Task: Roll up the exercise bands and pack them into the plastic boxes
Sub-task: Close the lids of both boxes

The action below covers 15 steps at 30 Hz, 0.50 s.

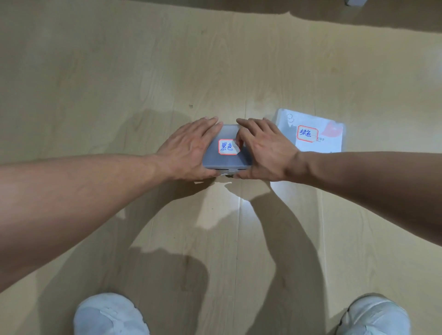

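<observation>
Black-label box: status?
Both hands, left and right, flat on lid of black-label box, lid down. Green-label box beside, closed. Nothing obstructing.

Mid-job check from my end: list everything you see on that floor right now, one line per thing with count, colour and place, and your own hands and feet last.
grey plastic box: 1, translucent grey, lid on, centre of floor between both hands
black-label sticker: 1, white with red border and blue handwriting, on the grey box lid
white plastic box: 1, whitish with a red patch showing through, lid on, to the right of the grey box
green-label sticker: 1, white with red border and blue handwriting, on the white box lid
wooden floor: 1, light beige planks, under everything
pale object: 1, grey-white, top edge, cut off, cannot tell what
left hand: 1, fingers flat on the grey box's left side
right hand: 1, fingers flat on its right side
shoes: 2, white, bottom edge
</observation>
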Each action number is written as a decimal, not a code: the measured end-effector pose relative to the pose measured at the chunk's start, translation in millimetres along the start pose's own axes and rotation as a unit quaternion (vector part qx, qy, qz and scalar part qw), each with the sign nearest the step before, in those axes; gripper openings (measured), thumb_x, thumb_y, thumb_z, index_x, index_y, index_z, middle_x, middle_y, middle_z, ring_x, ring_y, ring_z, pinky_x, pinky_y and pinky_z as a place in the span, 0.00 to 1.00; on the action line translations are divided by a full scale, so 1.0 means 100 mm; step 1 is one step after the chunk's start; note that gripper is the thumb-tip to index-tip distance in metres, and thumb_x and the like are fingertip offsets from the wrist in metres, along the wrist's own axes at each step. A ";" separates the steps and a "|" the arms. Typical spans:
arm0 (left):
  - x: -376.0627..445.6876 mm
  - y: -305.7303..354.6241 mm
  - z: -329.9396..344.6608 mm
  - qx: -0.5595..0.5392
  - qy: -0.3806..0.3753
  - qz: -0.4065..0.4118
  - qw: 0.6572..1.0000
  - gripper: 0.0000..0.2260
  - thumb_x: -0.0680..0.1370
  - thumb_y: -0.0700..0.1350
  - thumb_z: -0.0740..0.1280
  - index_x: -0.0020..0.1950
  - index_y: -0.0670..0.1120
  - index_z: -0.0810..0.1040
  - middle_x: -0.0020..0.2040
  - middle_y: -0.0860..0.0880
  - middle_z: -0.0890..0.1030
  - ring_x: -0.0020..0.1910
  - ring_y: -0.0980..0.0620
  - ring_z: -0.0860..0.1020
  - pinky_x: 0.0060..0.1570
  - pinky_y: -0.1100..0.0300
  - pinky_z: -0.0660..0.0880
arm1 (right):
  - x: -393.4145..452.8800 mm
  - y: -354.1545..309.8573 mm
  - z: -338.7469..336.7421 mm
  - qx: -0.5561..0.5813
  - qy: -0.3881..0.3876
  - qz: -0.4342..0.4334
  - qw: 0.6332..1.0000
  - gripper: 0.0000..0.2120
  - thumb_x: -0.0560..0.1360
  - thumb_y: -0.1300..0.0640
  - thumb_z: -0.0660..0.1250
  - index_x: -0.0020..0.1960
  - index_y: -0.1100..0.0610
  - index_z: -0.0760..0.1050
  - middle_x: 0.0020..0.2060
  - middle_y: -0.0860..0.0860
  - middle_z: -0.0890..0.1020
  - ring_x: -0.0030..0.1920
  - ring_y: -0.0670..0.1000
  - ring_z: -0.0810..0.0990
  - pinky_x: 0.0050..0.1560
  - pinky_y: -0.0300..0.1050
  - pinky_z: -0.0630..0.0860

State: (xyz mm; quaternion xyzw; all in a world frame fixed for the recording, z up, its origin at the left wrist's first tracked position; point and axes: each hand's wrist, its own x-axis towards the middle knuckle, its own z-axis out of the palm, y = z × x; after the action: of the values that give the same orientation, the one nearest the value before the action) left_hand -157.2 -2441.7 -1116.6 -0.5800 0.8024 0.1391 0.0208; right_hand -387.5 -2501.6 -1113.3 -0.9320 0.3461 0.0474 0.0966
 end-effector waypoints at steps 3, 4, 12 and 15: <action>0.00 0.01 -0.02 0.007 0.000 -0.001 1.000 0.51 0.69 0.72 0.65 0.82 0.46 0.53 0.81 0.45 0.59 0.80 0.45 0.58 0.79 0.49 0.56 | 0.04 -0.03 -0.04 0.001 -0.009 0.001 1.000 0.40 0.62 0.24 0.59 0.58 0.56 0.68 0.74 0.59 0.68 0.71 0.63 0.69 0.73 0.62 0.62; 0.00 0.02 -0.02 0.010 0.002 -0.001 1.000 0.50 0.69 0.72 0.64 0.82 0.45 0.54 0.80 0.44 0.61 0.79 0.44 0.60 0.78 0.48 0.58 | 0.05 -0.04 -0.04 0.000 -0.010 0.000 1.000 0.39 0.62 0.24 0.60 0.58 0.55 0.68 0.74 0.59 0.68 0.70 0.63 0.69 0.72 0.62 0.63; 0.01 0.08 0.03 0.103 -0.003 0.017 0.995 0.46 0.73 0.68 0.55 0.80 0.37 0.56 0.75 0.36 0.64 0.71 0.36 0.66 0.73 0.41 0.63 | 0.05 -0.17 0.00 -0.092 0.010 -0.018 0.995 0.32 0.65 0.29 0.59 0.54 0.55 0.72 0.66 0.64 0.71 0.56 0.65 0.75 0.63 0.63 0.69; 0.02 0.12 0.08 0.145 -0.019 0.010 0.989 0.44 0.75 0.67 0.52 0.81 0.37 0.49 0.77 0.35 0.59 0.74 0.34 0.62 0.75 0.40 0.59 | 0.04 -0.18 0.02 -0.110 0.004 -0.033 0.993 0.31 0.67 0.30 0.54 0.54 0.54 0.77 0.67 0.67 0.71 0.56 0.67 0.74 0.62 0.65 0.69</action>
State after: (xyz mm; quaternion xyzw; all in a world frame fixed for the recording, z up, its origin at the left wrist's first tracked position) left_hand -170.0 -2437.7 -1122.0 -0.5597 0.8196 0.0320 0.1184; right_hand -372.7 -2490.8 -1113.1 -0.9481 0.3081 0.0783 -0.0061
